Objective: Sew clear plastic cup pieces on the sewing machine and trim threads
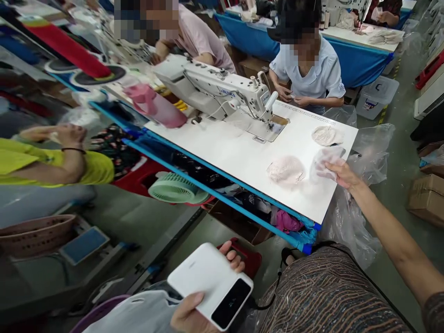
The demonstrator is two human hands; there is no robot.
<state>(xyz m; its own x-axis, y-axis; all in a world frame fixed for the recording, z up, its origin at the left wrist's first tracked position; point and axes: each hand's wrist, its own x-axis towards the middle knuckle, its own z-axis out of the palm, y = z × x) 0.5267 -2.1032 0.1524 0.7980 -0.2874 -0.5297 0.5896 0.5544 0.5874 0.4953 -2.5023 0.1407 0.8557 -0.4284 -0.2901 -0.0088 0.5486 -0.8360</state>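
Note:
My left hand (194,310) is wrapped round a white box-shaped device (208,277) with a dark display at one end, low in the view. At the right end of the white sewing table (229,150), my right hand (342,173) pinches a thin pale fabric piece (324,165). Beside it on the tabletop lie a pinkish lace piece (286,170) and a cream lace piece (328,135). A white sewing machine (225,88) stands farther back on the table.
A pink bottle (156,106) stands at the table's left. People sit behind the table and at the left. Clear plastic bags (371,148) hang off the right edge. Below are a green basket (171,187) and a red stool (248,259). A carton (428,199) sits at the right.

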